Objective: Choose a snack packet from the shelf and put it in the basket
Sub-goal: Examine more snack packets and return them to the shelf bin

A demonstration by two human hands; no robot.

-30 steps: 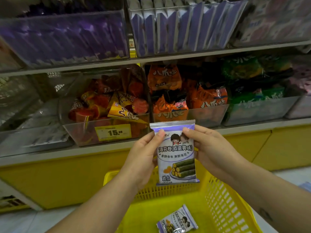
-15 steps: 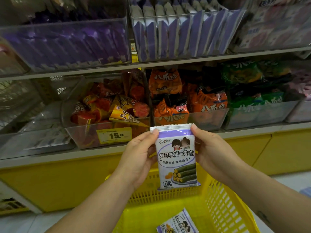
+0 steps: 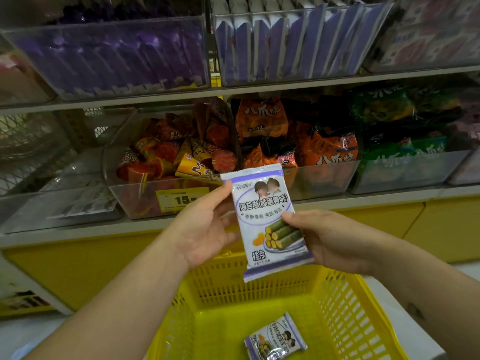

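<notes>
A white and purple snack packet [image 3: 262,203] with seaweed rolls printed on it is held upright above the yellow basket [image 3: 345,307]. My left hand [image 3: 205,229] touches its upper left edge with thumb and fingers. My right hand [image 3: 330,237] pinches its right side lower down, thumb on the front. A second packet of the same kind [image 3: 275,339] lies on the basket floor.
The shelf [image 3: 259,92] in front holds clear bins: purple packets [image 3: 285,42] above, red and orange cone snacks [image 3: 176,157], orange bags [image 3: 324,154] and green bags [image 3: 405,152] below. A yellow price tag [image 3: 179,200] reads 15. The shelf base is yellow.
My right hand slid from the packet's top corner down to its right side. The packet tilted slightly and the view dipped, showing more of the basket.
</notes>
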